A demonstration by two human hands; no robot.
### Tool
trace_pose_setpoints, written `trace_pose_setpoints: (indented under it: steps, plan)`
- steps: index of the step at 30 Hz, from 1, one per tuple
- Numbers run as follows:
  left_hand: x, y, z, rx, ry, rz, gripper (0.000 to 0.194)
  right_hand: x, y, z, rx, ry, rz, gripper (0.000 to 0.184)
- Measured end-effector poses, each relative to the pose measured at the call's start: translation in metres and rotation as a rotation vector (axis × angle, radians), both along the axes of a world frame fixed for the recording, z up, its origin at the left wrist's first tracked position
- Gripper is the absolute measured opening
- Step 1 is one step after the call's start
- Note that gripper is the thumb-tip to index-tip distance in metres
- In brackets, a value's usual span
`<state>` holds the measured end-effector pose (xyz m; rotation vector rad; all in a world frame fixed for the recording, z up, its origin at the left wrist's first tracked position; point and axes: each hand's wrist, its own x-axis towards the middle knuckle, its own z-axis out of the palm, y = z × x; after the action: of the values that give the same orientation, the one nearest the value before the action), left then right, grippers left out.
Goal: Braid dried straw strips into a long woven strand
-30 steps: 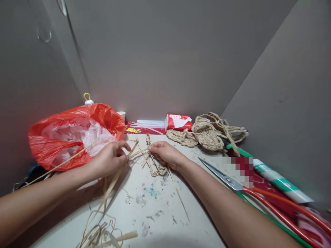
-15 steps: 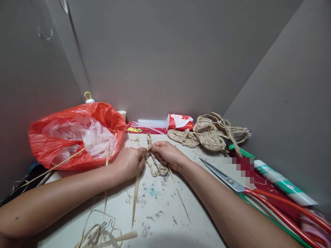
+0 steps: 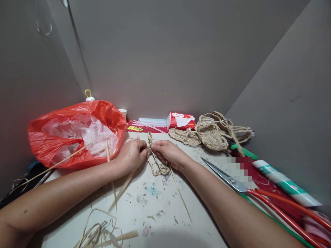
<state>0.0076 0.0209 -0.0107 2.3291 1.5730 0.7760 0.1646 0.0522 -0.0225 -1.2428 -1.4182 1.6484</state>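
A braided straw cord (image 3: 156, 171) lies looped on the white tabletop in the middle, its upper end running up between my hands. My right hand (image 3: 169, 154) pinches the braid from the right side. On the left, my left hand (image 3: 132, 154) is closed with bent fingers close to the same spot, and a flat straw strand (image 3: 126, 190) trails from under it toward the lower left. Whatever sits between the left fingertips is hidden. Another thin straw strand (image 3: 181, 195) extends below my right hand.
A red plastic bag (image 3: 103, 110) stands at left, loose straw (image 3: 102, 234) at the front. Braided straw soles (image 3: 212, 136), a tissue pack (image 3: 181, 121) and clear sticks (image 3: 152, 121) lie at the back. Large red-handled scissors (image 3: 234, 182) and a green-white tube (image 3: 284, 182) lie right.
My left hand has drawn slightly up and away from the braid, and the strand under it has swung toward the lower left. The right hand stays at the braid.
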Motion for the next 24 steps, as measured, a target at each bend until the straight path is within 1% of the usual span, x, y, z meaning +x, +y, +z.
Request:
trace_pose_setpoints:
  steps: [2, 4, 7, 9, 12, 15, 18, 21, 24]
  plan:
    - [0.001, 0.004, -0.001, 0.024, -0.027, 0.022, 0.012, 0.0, 0.0, 0.0, 0.001, 0.002, 0.001, 0.018]
    - [0.002, 0.007, 0.001, 0.0, -0.059, 0.035, 0.01, 0.0, 0.001, -0.001, 0.005, 0.004, -0.001, 0.018]
    - [0.004, 0.01, 0.005, -0.173, -0.101, 0.047, 0.008, 0.0, 0.001, -0.002, 0.011, 0.009, -0.005, 0.021]
    - [0.005, 0.013, 0.006, -0.292, -0.165, 0.05, 0.009, 0.001, 0.001, -0.002, 0.013, 0.012, -0.007, 0.024]
    - [0.004, 0.018, 0.002, -0.387, -0.307, 0.041, 0.009, 0.001, 0.001, -0.002, 0.018, 0.013, -0.008, 0.026]
    - [0.003, 0.024, -0.003, -0.447, -0.43, 0.069, 0.01, 0.001, 0.002, -0.003, 0.026, 0.01, -0.006, 0.027]
    - [0.003, 0.026, -0.004, -0.515, -0.529, 0.074, 0.013, 0.0, 0.002, -0.005, 0.039, 0.005, -0.008, 0.027]
    - [0.004, 0.026, -0.001, -0.574, -0.541, 0.048, 0.01, 0.0, 0.003, -0.007, 0.05, 0.002, -0.012, 0.026]
    - [0.004, 0.026, -0.001, -0.565, -0.53, 0.06, 0.012, 0.001, 0.003, -0.007, 0.057, -0.002, -0.011, 0.025]
